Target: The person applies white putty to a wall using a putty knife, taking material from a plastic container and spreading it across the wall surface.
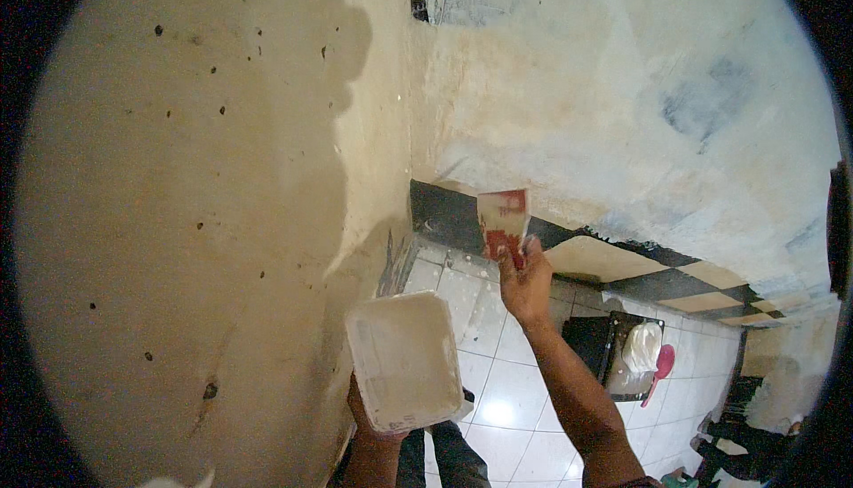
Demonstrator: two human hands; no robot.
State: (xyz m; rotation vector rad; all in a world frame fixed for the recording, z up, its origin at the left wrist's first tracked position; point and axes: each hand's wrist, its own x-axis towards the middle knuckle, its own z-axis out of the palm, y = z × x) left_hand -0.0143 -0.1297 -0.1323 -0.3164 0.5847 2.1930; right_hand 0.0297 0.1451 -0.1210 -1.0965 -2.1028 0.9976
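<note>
Two walls (222,142) meet in a corner; one is tan with small dark holes, and the other is patchy, with pale smears and gray spots. Near that corner is a flat red and cream scraper (504,214), its wide end up, in front of a strip of black and tan tiles (593,259). I can't tell if it touches them. The right hand (526,282) pinches its narrow end, thumb and fingers closed on it. That grip looks small, so a hard push could make the scraper twist or slip and scratch the wall.

Lower and to the left, the left hand (361,419) holds a pale tub (414,423) by its near left side. Some of its fingers are hidden. The tub is held from one side, so if it gets bumped, it could tip and spill whatever is in it.

Below is the white tile floor (506,399), with pale spots near the corner. Wet drops there could make a foot slide. Farther right stands a black box (586,341), with a white bag (641,346) and a pink scoop (664,361) on top. The scoop sticks out past the edge, so a knock could make it fall.
</note>
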